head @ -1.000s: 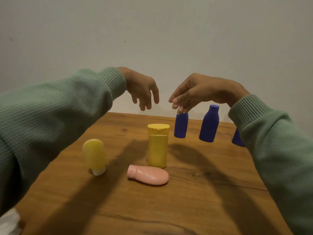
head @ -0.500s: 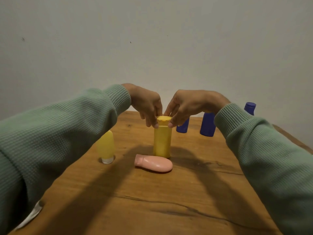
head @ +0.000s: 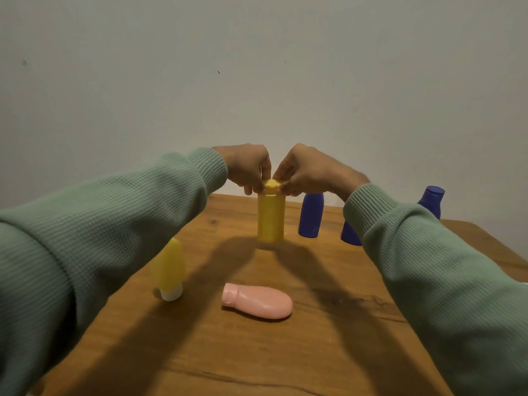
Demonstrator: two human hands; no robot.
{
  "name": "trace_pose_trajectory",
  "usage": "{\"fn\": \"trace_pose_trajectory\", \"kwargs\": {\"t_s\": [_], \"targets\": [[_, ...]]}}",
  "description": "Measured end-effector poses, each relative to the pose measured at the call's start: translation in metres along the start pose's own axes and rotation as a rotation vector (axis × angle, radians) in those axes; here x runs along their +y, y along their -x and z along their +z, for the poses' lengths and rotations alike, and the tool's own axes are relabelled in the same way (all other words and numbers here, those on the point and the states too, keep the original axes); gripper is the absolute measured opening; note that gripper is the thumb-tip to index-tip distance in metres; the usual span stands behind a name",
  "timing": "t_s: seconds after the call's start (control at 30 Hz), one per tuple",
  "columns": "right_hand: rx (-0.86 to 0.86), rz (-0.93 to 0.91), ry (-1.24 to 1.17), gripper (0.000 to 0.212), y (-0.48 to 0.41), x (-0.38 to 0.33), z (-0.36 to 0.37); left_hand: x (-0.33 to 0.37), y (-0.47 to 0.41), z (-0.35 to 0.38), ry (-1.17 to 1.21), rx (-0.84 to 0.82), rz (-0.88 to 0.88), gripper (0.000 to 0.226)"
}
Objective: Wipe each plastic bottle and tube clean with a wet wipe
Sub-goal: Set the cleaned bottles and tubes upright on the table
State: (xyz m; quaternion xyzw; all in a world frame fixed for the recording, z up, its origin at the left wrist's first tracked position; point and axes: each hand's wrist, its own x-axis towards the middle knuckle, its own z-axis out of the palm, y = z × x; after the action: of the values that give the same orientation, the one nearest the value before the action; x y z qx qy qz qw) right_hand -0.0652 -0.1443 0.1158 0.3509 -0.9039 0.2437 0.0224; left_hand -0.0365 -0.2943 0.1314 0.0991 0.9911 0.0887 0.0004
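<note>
1. Head view, looking down on a wood table (head: 285,352) w/ a plain wall behind. Two arms in green sleeves came in from lower left & lower right and met at centre frame.
2. Left hand (head: 248,167) pinched the left edge of the lid (head: 273,184) on the yellow bottle (head: 271,218), fingers curled in close. Right hand (head: 305,170) did the same on the right edge. Both grips were narrow and on the lid. Neither hand showed anything else in it.
3. The yellow bottle was upright at centre frame, below both hands. Can't tell if its base sat on the table or just off it.
4. Other items:
   - tube (head: 168,267), yellow, standing on its white end, lower left, beside the left sleeve
   - pink bottle (head: 258,301), lying on its side, lower centre, neck to the left
   - near blue bottle (head: 311,214), upright, just right of the yellow bottle
   - mid blue bottle (head: 350,235), mostly hidden by the right sleeve
   - far blue bottle (head: 431,201), right of frame, near the table's back edge
5. No wet wipe was in view.
6. Progress (a judgement): very early. No item showed any sign of wiping. The yellow bottle looked like the first one taken in hand. Left to do: get a wipe, then wipe all 6 items.
</note>
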Motion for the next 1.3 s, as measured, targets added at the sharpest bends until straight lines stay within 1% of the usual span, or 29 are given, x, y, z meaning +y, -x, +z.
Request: {"fn": "trace_pose_trajectory", "kwargs": {"t_s": [0.17, 0.3, 0.63, 0.77, 1.0, 1.2, 1.3], "targets": [[0.062, 0.037, 0.022, 0.03, -0.023, 0.014, 0.007, -0.007, -0.026, 0.005, -0.031, 0.03, -0.03, 0.023], [0.094, 0.033, 0.032, 0.031, -0.036, 0.023, 0.015, -0.015, -0.041, 0.007, -0.049, 0.027, -0.049, 0.026], [0.062, 0.019, 0.029, 0.032, -0.047, 0.026, 0.024, -0.029, -0.052, 0.009, -0.084, -0.015, -0.064, 0.025], [0.07, 0.023, 0.033, 0.034, -0.047, 0.027, 0.028, -0.031, -0.051, 0.015, -0.07, -0.004, -0.064, 0.027], [0.057, 0.063, 0.007, 0.047, -0.049, 0.027, 0.027, -0.031, -0.046, 0.014, -0.048, 0.011, -0.094, 0.037], [0.043, 0.082, -0.001, 0.051, -0.045, 0.024, 0.024, -0.031, -0.039, 0.007, -0.037, 0.027, -0.117, 0.051], [0.092, 0.093, -0.001, 0.05, -0.037, 0.026, 0.016, -0.031, -0.03, 0.001, -0.051, 0.012, -0.137, 0.041]]}}
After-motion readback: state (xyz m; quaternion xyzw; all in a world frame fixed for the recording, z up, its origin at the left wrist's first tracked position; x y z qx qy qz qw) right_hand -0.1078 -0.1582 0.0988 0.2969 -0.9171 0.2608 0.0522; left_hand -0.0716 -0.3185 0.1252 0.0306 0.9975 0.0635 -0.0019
